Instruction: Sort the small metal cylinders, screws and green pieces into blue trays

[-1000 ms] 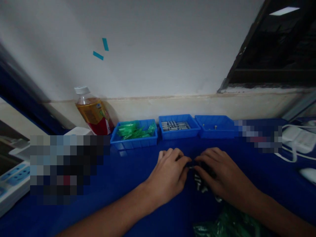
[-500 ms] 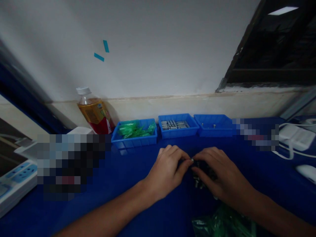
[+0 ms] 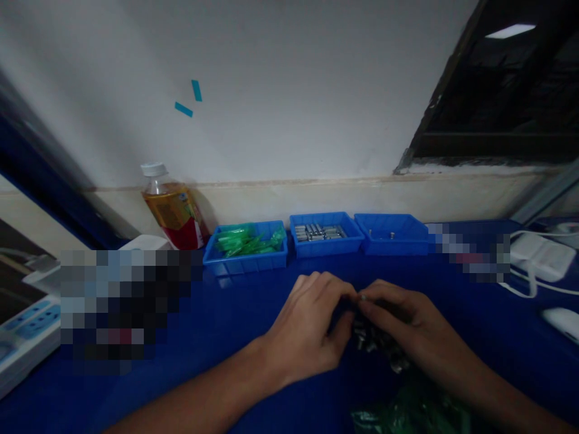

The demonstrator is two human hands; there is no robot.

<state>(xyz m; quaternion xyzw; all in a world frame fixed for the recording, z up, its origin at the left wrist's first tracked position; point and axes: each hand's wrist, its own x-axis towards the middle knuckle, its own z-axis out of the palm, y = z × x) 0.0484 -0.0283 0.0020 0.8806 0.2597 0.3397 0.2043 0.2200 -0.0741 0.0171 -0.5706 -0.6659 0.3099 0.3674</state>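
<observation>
My right hand [image 3: 409, 316] is closed in a pinch, thumb against index finger, on a small shiny metal piece [image 3: 363, 297] too small to name exactly. Touching or nearly touching that fingertip is the index finger of my left hand [image 3: 312, 322]; its thumb stands apart, leaving a gap with nothing seen in it. Beneath my right hand lies a pile of small metal parts [image 3: 371, 342], partly hidden by the fingers and blurred. Close to me, a green plastic bag [image 3: 407, 413] lies on the blue table [image 3: 235, 322].
Along the wall stand a blue tray [image 3: 246, 263] of green plastic packets, another blue tray [image 3: 328, 247] of metal cylinders, and a third blue tray [image 3: 398, 246] with a few small parts. A drink bottle [image 3: 174, 208] and power strip [image 3: 34, 331] are left; a white mouse [image 3: 563, 322] is right.
My left thumb has moved down and away from its index finger, opening the pinch. The small metal piece is now between my right fingertips. The view has shifted slightly.
</observation>
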